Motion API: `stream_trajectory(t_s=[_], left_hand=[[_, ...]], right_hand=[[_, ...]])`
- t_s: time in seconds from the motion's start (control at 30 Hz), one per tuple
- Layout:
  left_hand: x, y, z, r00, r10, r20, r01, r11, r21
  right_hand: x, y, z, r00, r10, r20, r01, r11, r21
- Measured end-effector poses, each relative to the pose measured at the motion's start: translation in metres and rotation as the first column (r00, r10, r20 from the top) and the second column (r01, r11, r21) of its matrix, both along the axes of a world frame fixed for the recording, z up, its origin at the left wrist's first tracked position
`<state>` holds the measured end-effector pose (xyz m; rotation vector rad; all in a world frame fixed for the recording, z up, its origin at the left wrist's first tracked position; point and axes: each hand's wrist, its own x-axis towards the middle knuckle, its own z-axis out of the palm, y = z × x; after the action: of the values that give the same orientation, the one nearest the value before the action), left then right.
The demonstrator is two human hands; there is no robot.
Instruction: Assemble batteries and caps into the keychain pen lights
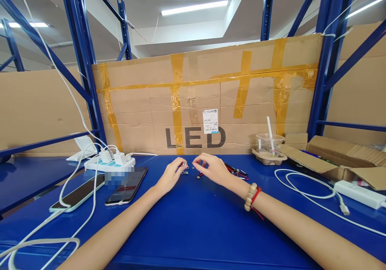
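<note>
My left hand (171,176) is closed in a pinch on a small shiny metal piece (184,163), too small to tell its kind. Just right of it, my right hand (213,168) curls with thumb and fingertips together. Whatever may be between those fingertips is too small to make out. The two hands are close but apart. Several tiny metal pieces (185,172) lie on the blue tabletop (193,221) by the left fingertips. Behind the right wrist lie hand tools with red and black handles (237,171), partly hidden by the hand.
At left are two phones (132,190), a white power strip (110,164) and loose white cables. A clear plastic cup (269,143) in a cardboard holder, an open cardboard box (334,151), a white cable (307,197) and a white adapter (360,194) are at right. Cardboard (138,113) walls the back.
</note>
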<state>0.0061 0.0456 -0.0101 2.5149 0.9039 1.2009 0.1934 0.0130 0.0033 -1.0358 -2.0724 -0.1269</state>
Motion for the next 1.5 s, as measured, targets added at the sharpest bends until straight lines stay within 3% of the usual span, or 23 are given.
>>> stream_trajectory(t_s=[0.13, 0.27, 0.5, 0.63, 0.73, 0.93, 1.13, 1.27, 1.5], left_hand=[[-0.003, 0.002, 0.001, 0.999, -0.040, 0.035, 0.039, 0.999, 0.036], [-0.003, 0.002, -0.001, 0.997, -0.068, 0.024, 0.068, 0.998, 0.011], [0.001, -0.004, 0.001, 0.999, -0.042, 0.006, 0.042, 0.998, -0.044], [0.001, -0.008, 0.003, 0.996, 0.023, -0.085, -0.031, 0.994, -0.100], [0.000, -0.009, 0.003, 0.996, 0.061, -0.062, -0.069, 0.987, -0.143], [0.000, -0.004, -0.002, 0.999, 0.042, 0.009, -0.041, 0.995, -0.089], [0.000, -0.005, -0.001, 0.989, 0.084, -0.125, -0.094, 0.993, -0.077], [-0.001, -0.008, 0.002, 0.978, 0.106, -0.179, -0.115, 0.993, -0.041], [0.001, -0.009, -0.001, 0.971, 0.065, -0.231, -0.084, 0.994, -0.073]], right_hand=[[0.009, 0.004, -0.004, 0.982, -0.011, 0.190, 0.036, 0.991, -0.129], [0.010, 0.004, -0.007, 0.962, -0.001, 0.274, 0.059, 0.977, -0.203], [0.007, 0.011, -0.018, 0.980, 0.038, 0.196, 0.008, 0.974, -0.228], [0.002, 0.007, -0.017, 0.976, -0.011, 0.219, 0.046, 0.987, -0.154], [-0.001, 0.002, -0.014, 0.978, -0.031, 0.206, 0.054, 0.993, -0.107], [-0.004, 0.003, -0.017, 1.000, 0.014, 0.023, -0.013, 1.000, -0.027], [-0.008, 0.005, -0.020, 0.953, 0.069, -0.296, -0.065, 0.998, 0.023], [-0.010, 0.004, -0.019, 0.925, 0.061, -0.376, -0.065, 0.998, 0.002], [-0.014, 0.004, -0.022, 0.857, 0.041, -0.513, -0.144, 0.976, -0.162]])
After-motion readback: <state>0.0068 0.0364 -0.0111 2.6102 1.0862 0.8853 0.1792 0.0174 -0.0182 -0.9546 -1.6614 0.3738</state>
